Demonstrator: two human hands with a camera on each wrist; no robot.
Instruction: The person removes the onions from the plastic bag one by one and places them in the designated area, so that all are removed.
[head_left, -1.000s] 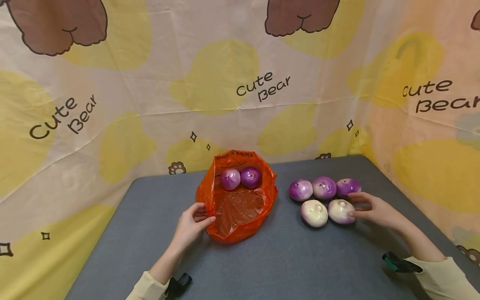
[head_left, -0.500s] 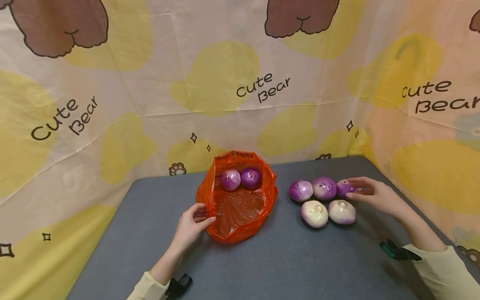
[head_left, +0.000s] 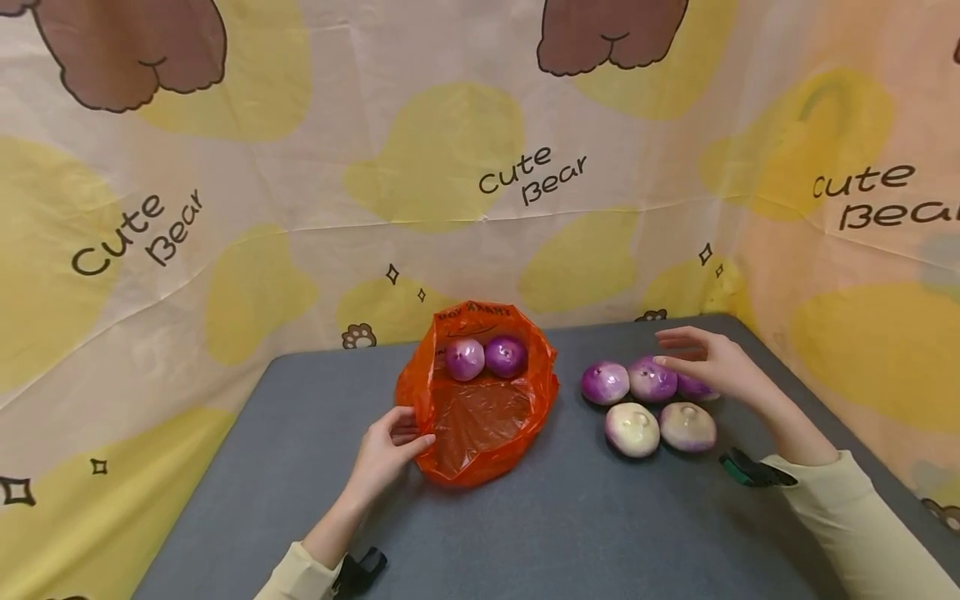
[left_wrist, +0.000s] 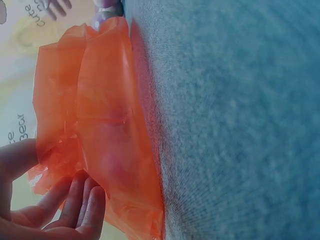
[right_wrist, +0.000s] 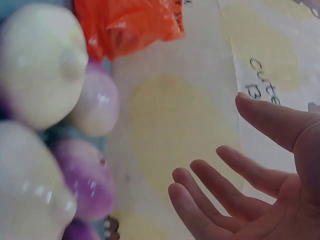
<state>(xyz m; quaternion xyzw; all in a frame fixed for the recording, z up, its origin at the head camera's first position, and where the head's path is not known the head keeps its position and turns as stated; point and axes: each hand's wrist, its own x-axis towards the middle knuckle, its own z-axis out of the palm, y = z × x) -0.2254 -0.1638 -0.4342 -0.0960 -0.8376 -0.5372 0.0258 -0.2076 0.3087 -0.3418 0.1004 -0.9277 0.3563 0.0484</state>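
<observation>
An orange plastic bag [head_left: 543, 400] lies with its mouth facing me. My left hand [head_left: 386, 454] pinches its left rim, thumb on the inside and fingers outside, as the left wrist view of the bag [left_wrist: 107, 90] also shows. Two glossy purple bulbs, onion- or turnip-like, sit inside, one [head_left: 465, 359] beside the other [head_left: 507, 357]. To the right, several similar bulbs stand in two rows: purple ones [head_left: 605, 382] behind, whitish ones [head_left: 632, 430] in front. Above the back row hovers my right hand [head_left: 716, 367], its fingers relaxed and apart, holding nothing; it partly covers the rightmost purple bulb [head_left: 697, 388].
A grey cloth-like surface [head_left: 585, 525] covers the table. Behind it and along the right hangs a printed curtain [head_left: 420, 175] with bear drawings. Dark straps with black mounts [head_left: 362, 571] sit at both wrists.
My right hand has moved from the right whitish bulb to the rightmost purple bulb, then up and left above the back row. The left hand and bag have hardly moved.
</observation>
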